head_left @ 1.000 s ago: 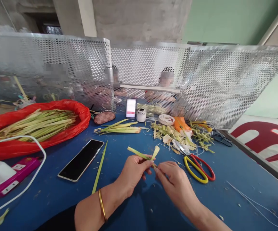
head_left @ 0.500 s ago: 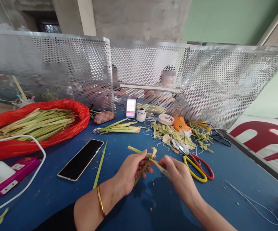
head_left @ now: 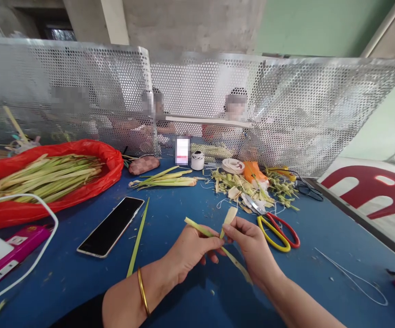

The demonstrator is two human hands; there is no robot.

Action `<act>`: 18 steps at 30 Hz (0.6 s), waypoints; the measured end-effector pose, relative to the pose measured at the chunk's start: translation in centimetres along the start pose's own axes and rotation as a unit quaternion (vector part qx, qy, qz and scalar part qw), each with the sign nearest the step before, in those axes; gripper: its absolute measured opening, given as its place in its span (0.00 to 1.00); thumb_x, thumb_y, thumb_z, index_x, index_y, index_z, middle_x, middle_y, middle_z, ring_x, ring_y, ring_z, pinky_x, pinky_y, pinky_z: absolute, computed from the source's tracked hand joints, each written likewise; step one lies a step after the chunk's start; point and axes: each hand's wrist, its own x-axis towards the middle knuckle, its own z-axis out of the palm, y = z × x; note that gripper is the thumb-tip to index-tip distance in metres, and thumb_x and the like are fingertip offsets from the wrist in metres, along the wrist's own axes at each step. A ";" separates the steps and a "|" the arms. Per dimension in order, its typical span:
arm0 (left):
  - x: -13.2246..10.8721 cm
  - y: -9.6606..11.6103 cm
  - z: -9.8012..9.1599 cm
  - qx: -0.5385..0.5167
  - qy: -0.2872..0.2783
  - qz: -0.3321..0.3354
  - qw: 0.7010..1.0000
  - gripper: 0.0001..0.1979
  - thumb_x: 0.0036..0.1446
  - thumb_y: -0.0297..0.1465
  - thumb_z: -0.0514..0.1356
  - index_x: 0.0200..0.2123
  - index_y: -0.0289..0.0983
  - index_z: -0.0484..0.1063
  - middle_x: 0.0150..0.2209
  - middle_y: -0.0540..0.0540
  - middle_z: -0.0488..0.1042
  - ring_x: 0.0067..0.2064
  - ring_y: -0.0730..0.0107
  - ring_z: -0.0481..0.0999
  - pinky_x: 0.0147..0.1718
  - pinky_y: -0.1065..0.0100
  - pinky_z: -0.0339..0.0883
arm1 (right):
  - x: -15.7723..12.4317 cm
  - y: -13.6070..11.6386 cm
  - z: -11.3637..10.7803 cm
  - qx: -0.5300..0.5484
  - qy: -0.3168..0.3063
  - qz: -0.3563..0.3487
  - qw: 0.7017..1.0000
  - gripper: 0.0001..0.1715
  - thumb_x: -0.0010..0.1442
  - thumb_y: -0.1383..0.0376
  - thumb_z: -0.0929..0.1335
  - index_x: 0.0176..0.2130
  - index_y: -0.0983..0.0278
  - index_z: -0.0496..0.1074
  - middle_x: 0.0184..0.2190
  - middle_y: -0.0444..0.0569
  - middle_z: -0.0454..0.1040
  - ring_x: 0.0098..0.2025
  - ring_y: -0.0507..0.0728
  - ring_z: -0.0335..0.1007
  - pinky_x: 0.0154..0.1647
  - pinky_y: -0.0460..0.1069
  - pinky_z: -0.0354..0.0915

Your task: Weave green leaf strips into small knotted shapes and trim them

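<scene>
Low over the blue table, my left hand pinches a pale green leaf strip between thumb and fingers. One end of it sticks out at the upper left, and a length hangs down toward the lower right. My right hand, just beside it, grips the short upright pale end of a leaf strip with thumb and forefinger. Where the strips cross is hidden by the fingers. A single green leaf strip lies on the table left of my hands, alongside a black phone.
Scissors with yellow and red handles lie right of my hands, by a heap of leaf scraps. A red bag of long leaves and a purple power strip are at left. Behind a perforated metal screen sit other people.
My right hand has moved up from the lower strip to the upright pale end and grips it. My left thumb has come down over the crossing. The view has shifted slightly.
</scene>
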 end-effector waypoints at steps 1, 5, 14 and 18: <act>0.0 0.0 0.0 -0.005 -0.002 -0.007 1.000 0.11 0.45 0.36 0.65 0.29 0.32 0.77 0.25 0.44 0.77 0.22 0.74 0.71 0.18 0.74 0.52 | 0.0 0.2 0.1 -0.010 0.009 -0.009 1.000 0.18 0.48 0.56 0.72 0.19 0.64 0.65 0.17 0.41 0.63 0.23 0.50 0.56 0.27 0.47 0.55; -0.1 -0.1 0.0 -0.033 -0.005 -0.030 0.999 0.11 0.44 0.36 0.67 0.27 0.33 0.75 0.25 0.44 0.79 0.23 0.73 0.73 0.22 0.73 0.56 | 0.4 0.7 -0.1 -0.061 0.024 -0.036 0.997 0.18 0.51 0.56 0.70 0.19 0.63 0.64 0.17 0.41 0.62 0.23 0.51 0.55 0.27 0.47 0.55; 0.6 0.0 -0.7 -0.206 0.061 0.034 0.976 0.19 0.41 0.33 0.70 0.39 0.32 0.78 0.37 0.39 0.81 0.42 0.60 0.79 0.48 0.64 0.66 | 0.1 -1.2 -1.7 -0.270 0.143 -0.283 0.909 0.12 0.61 0.58 0.65 0.29 0.61 0.71 0.29 0.47 0.73 0.33 0.56 0.67 0.35 0.49 0.60; 0.6 -0.2 -0.4 -0.250 0.075 0.075 0.962 0.18 0.40 0.30 0.70 0.38 0.33 0.78 0.37 0.40 0.81 0.43 0.60 0.78 0.49 0.63 0.66 | -0.9 0.0 0.0 -0.318 -0.043 -0.214 0.923 0.13 0.61 0.59 0.65 0.28 0.61 0.72 0.28 0.46 0.73 0.32 0.56 0.68 0.34 0.47 0.60</act>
